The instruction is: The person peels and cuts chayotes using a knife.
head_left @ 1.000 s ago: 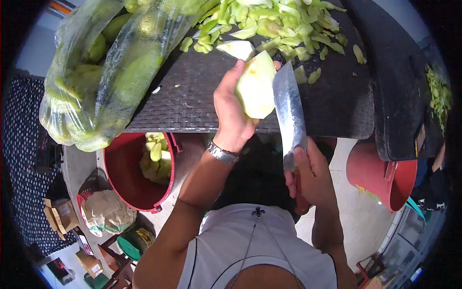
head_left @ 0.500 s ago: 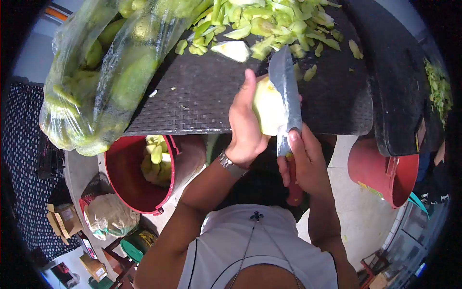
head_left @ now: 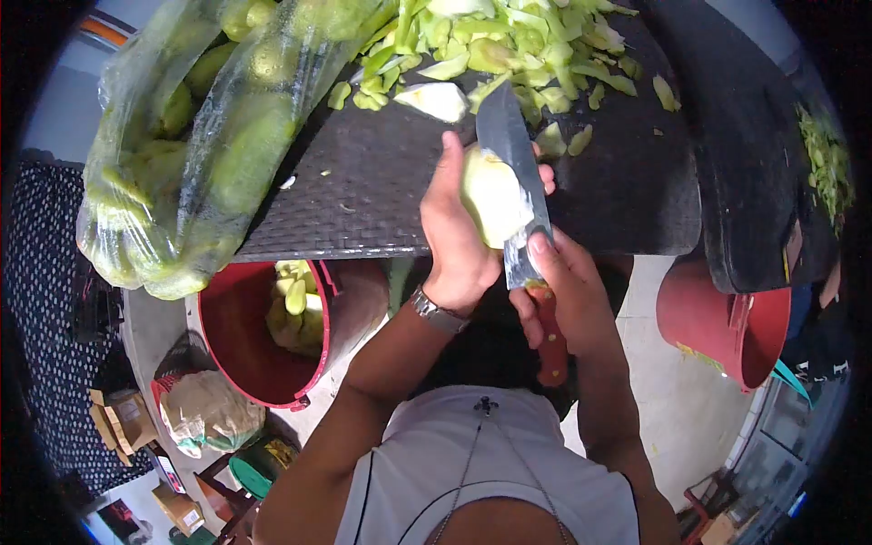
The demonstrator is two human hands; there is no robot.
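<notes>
My left hand (head_left: 459, 222) cups a peeled, pale fruit (head_left: 495, 195) that looks like a green mango, thumb up and fingertips showing behind it on the right. My right hand (head_left: 568, 282) grips a large knife (head_left: 509, 127) near the base of its blade, thumb on the metal. Its red handle (head_left: 551, 336) points down toward me. The wide blade lies across the right side of the fruit, hiding part of it, with wet white residue on the metal. Both hands are at the front edge of the dark woven table (head_left: 363, 218).
A clear plastic bag (head_left: 218, 154) of green fruit lies at the left. Peelings (head_left: 509, 45) and a white cut piece (head_left: 436, 100) lie beyond my hands. Below stand a red bucket (head_left: 227, 336) holding peeled fruit (head_left: 295, 300) and another red bucket (head_left: 718, 318) at the right.
The knife and both hands have shifted slightly left with the fruit. The blade leans more to the left, and more of the red handle shows below my right hand.
</notes>
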